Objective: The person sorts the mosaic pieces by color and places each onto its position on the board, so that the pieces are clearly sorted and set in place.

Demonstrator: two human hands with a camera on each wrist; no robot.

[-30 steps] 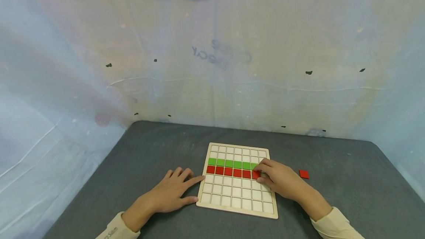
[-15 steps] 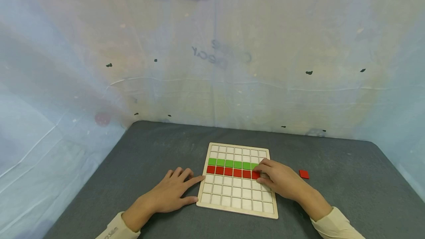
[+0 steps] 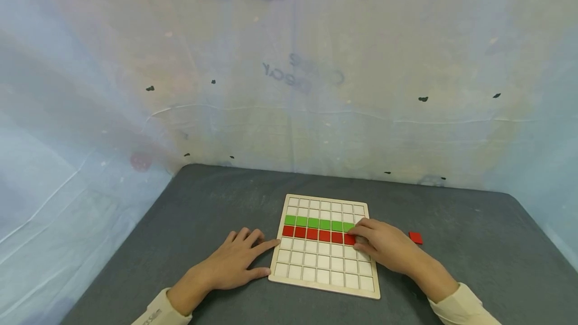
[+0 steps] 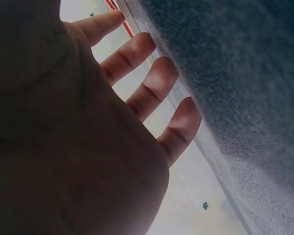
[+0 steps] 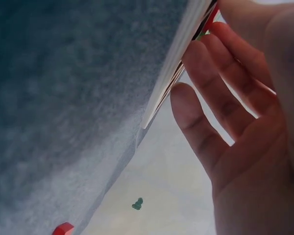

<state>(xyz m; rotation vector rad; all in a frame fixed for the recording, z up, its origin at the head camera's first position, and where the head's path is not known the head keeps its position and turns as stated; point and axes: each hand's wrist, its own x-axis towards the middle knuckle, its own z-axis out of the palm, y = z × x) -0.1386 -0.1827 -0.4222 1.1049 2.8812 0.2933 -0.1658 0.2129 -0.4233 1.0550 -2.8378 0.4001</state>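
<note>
A wooden grid board (image 3: 324,287) lies on the dark table, with a row of green tiles (image 3: 313,222) and, just below it, a row of red tiles (image 3: 312,233). My right hand (image 3: 386,246) reaches over the board's right side, thumb and index finger pinching the rightmost visible red tile (image 3: 349,239) at its place in the row. The cells beneath that hand are hidden. On the left, my left hand (image 3: 232,263) lies with fingers spread, index fingertip and thumb tip against the board's left edge. In the left wrist view its fingers (image 4: 154,83) look relaxed.
A single loose red tile (image 3: 416,237) lies on the grey-black tabletop (image 3: 226,199) to the right of the board, beyond my right hand. Pale printed sheeting (image 3: 316,129) rises behind the table and along its sides.
The whole head view has shifted slightly. My right fingers have drawn back a little, showing more of the rightmost visible green tile. My left hand stays at the board's edge.
</note>
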